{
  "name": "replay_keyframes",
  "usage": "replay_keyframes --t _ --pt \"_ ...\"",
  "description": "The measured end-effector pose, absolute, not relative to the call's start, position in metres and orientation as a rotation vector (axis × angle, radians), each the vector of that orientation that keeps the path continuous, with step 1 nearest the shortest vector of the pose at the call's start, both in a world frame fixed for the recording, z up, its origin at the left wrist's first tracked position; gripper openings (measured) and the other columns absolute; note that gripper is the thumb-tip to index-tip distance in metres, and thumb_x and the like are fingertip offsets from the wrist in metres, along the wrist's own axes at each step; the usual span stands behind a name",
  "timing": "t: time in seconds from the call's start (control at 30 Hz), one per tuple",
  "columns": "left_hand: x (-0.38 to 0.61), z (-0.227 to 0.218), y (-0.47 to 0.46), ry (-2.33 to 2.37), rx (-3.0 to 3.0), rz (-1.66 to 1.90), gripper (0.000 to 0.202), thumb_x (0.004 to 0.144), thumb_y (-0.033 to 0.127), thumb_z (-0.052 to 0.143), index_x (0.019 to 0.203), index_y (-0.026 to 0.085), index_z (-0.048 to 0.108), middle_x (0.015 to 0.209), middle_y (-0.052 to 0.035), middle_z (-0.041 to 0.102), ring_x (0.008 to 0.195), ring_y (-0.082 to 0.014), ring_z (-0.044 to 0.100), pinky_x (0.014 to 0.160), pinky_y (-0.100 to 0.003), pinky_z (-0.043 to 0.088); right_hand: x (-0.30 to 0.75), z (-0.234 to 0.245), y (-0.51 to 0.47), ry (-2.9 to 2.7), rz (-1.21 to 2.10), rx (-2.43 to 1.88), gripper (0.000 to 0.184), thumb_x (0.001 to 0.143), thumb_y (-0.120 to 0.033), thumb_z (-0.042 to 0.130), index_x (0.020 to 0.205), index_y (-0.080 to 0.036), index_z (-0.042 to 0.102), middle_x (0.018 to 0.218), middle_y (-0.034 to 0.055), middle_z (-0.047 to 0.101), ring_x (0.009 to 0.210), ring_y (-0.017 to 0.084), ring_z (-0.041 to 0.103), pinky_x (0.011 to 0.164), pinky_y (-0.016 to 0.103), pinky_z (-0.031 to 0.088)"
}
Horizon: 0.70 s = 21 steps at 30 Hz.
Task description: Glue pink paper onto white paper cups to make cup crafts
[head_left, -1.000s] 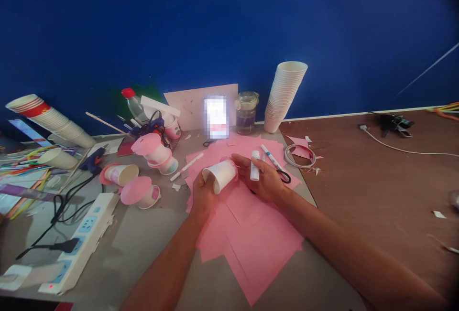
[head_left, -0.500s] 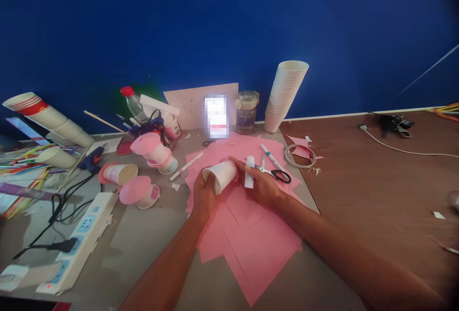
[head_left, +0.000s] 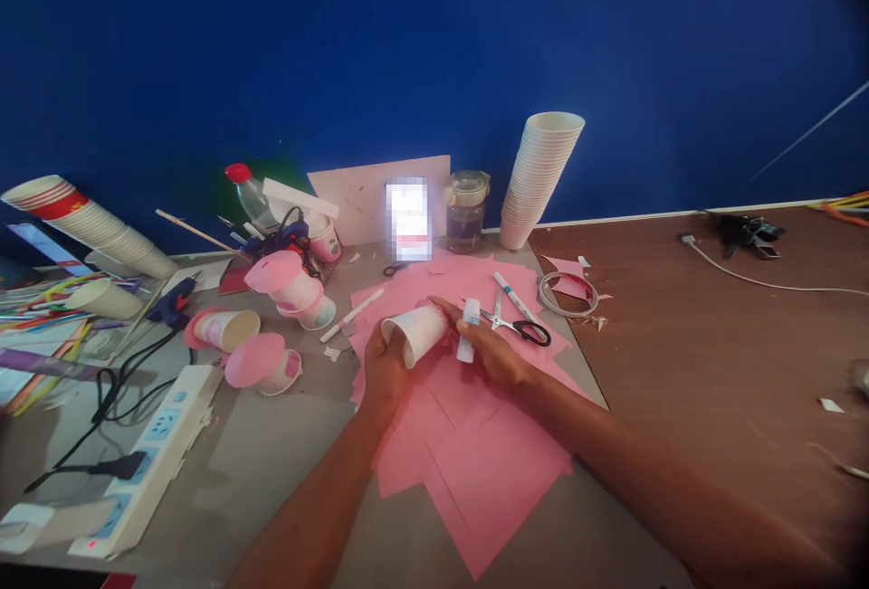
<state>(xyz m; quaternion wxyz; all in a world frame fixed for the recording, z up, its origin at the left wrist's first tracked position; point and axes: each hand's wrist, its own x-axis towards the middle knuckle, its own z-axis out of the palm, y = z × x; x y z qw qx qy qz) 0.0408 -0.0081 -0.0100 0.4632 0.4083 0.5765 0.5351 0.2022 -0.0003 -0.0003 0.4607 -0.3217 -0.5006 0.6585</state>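
Observation:
My left hand (head_left: 386, 370) is closed round a white paper cup (head_left: 415, 336) tipped on its side, its mouth toward the lower left. A white glue stick (head_left: 468, 330) with pale blue print stands nearly upright in my right hand (head_left: 501, 356), between thumb and fingers. The right index finger reaches to the base of the cup. Under both hands lies a spread of pink paper sheets (head_left: 475, 471). Black-handled scissors (head_left: 530, 331) and a white marker (head_left: 514, 295) rest on the paper just beyond my right hand.
Pink-trimmed paper cups (head_left: 263, 363) stand at left, near a white power strip (head_left: 153, 453) with cables. Behind are a lit phone (head_left: 408, 218), a glass jar (head_left: 465, 209) and a tall cup stack (head_left: 539, 182). A tape roll (head_left: 568, 293) lies at right.
The glue stick has tilted a little, its lower end shifting left. My left hand and the cup have moved very slightly left.

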Motion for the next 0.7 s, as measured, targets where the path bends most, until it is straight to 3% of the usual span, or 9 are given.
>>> replay_keyframes --t 0.3,0.53,0.7 --pt "0.0412 -0.0056 -0.0062 1.375 0.92 1.307 0.019 0.074 0.034 0.058 0.083 0.017 0.059 0.081 -0.0035 0.062 0.074 -0.0178 0.057 0.069 -0.032 0.046 0.2024 -0.0009 -0.0052 -1.229 1.584 -0.761 0.046 0.083 -0.05 0.048 0.123 -0.028 0.057 0.129 0.0007 0.055 0.133 0.025 0.031 0.113 0.042 0.016" --pt "0.0406 -0.0093 -0.0062 1.393 0.945 1.308 0.03 0.076 0.047 0.054 0.084 0.019 0.06 0.079 -0.0034 0.063 0.073 -0.0183 0.058 0.066 -0.031 0.047 0.2061 0.0065 -0.0033 -1.357 1.486 -0.875 0.046 0.08 -0.048 0.051 0.12 -0.027 0.059 0.123 0.0023 0.059 0.127 0.03 0.038 0.108 0.046 0.024" --pt "0.0411 -0.0076 -0.0069 1.387 0.942 1.289 0.027 0.075 0.043 0.058 0.086 0.019 0.061 0.079 -0.0025 0.064 0.074 -0.018 0.059 0.065 -0.029 0.046 0.2062 0.0001 0.0007 -1.262 1.495 -0.815 0.045 0.082 -0.048 0.048 0.12 -0.026 0.059 0.123 0.0022 0.06 0.13 0.027 0.036 0.111 0.044 0.018"
